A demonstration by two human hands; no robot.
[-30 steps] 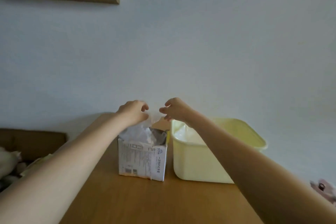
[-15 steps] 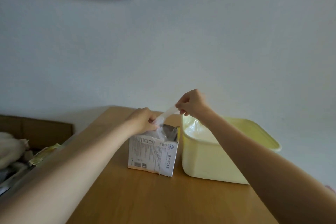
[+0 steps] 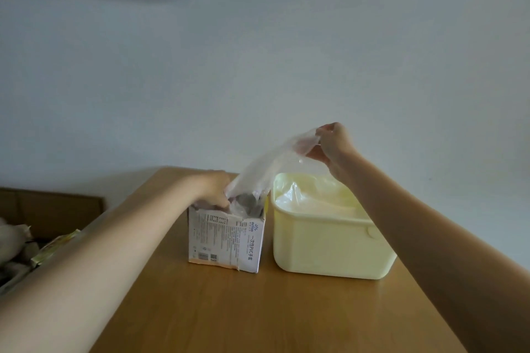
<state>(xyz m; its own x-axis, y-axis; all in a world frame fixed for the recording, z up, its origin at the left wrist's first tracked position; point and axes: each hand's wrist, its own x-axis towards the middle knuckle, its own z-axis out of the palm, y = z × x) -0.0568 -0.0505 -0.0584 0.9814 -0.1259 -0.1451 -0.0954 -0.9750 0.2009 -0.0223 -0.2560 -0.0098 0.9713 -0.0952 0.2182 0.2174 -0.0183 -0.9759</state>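
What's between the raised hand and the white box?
A thin clear glove, in the head view; the right hand pinches its upper end, the box holds the lower.

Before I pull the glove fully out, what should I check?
1. Right hand pinches the glove: ok.
2. Left hand steadies the box: ok, it rests on the box top; its fingers are hidden.
3. Glove free of the box: not ok, its lower end is in the opening.
4. Only one glove coming out: cannot tell.
5. Box upright on the table: ok.
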